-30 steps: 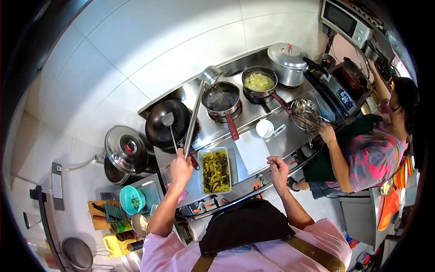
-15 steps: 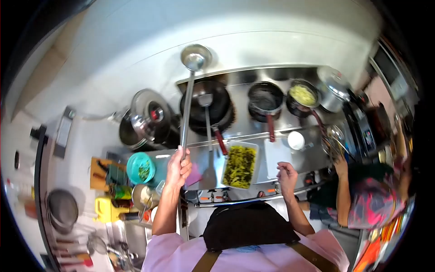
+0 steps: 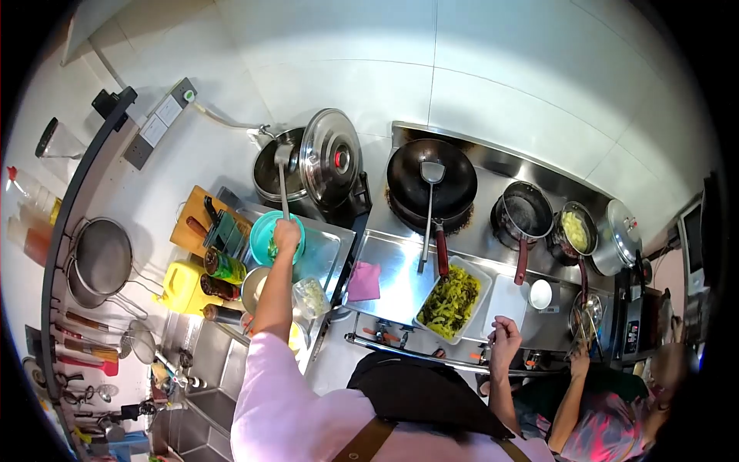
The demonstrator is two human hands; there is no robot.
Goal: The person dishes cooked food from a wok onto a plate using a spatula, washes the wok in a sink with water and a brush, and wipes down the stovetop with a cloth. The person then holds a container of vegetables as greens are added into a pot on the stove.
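My left hand (image 3: 287, 234) is closed round the handle of a long metal ladle (image 3: 283, 181), above a turquoise bowl (image 3: 265, 229) with greens in it. The ladle's head hangs over the open mouth of a tall pot (image 3: 268, 179), whose lid (image 3: 331, 159) leans upright at its right side. My right hand (image 3: 504, 339) has its fingers curled in a pinch near the counter's front edge; whatever they may hold is too small to make out. Beside it are a white tray (image 3: 506, 304) and a clear container of chopped greens (image 3: 453, 299).
A wok (image 3: 431, 185) with a spatula (image 3: 432, 172) sits on the stove, with a dark saucepan (image 3: 526, 212) and a pan of pale food (image 3: 574, 231) to its right. Another person's hand (image 3: 579, 360) is at a metal bowl. A yellow jug (image 3: 183, 286) stands left.
The view has turned left. My left hand has swung the ladle from in front of the wall down over the tall pot. My right hand remains near the counter's front edge.
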